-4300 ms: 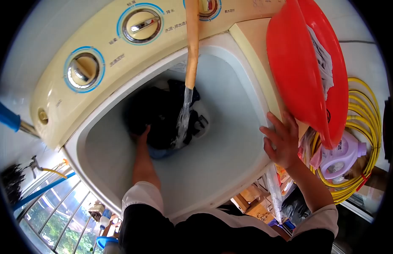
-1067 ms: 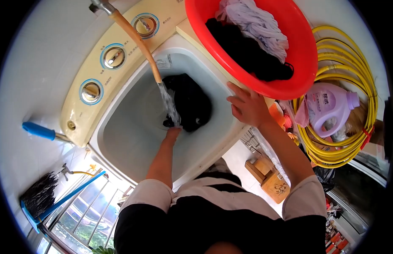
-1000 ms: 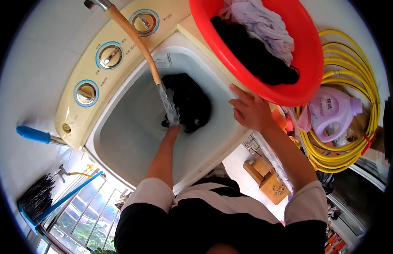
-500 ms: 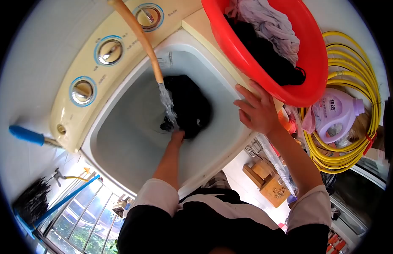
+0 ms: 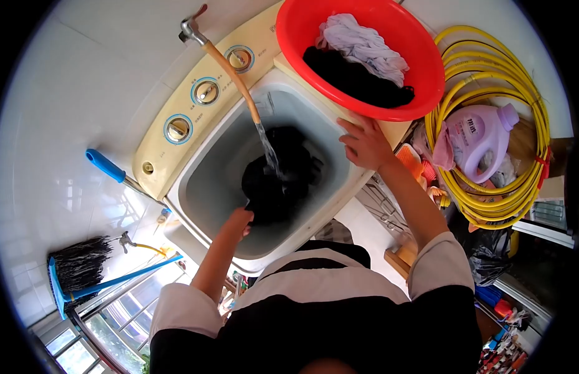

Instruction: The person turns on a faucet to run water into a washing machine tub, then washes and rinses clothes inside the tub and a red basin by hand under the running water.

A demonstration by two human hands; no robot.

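A black garment (image 5: 283,168) lies bunched in the water of the washing machine tub (image 5: 211,187). My left hand (image 5: 238,223) reaches over the near side of the tub, its fingers closed on the garment's edge. Water pours from a tan hose (image 5: 238,81) straight onto the cloth. On the tub's right rim rests my right hand (image 5: 364,144), fingers spread and holding nothing, just below the red basin (image 5: 420,103). Inside that basin sit a pale, twisted garment (image 5: 364,47) and a dark cloth (image 5: 355,78).
The hose hangs from a wall tap (image 5: 193,28). Knobs line the control panel (image 5: 158,140). At right are a coiled yellow hose (image 5: 448,156) and a purple detergent bottle (image 5: 479,140). A mop (image 5: 80,268) and a blue-handled tool (image 5: 105,165) stand on the left.
My left hand has moved from beneath the water stream toward the tub's near-left side, with the garment's edge in it. The view has shifted, showing the tap. My right hand stays on the rim.
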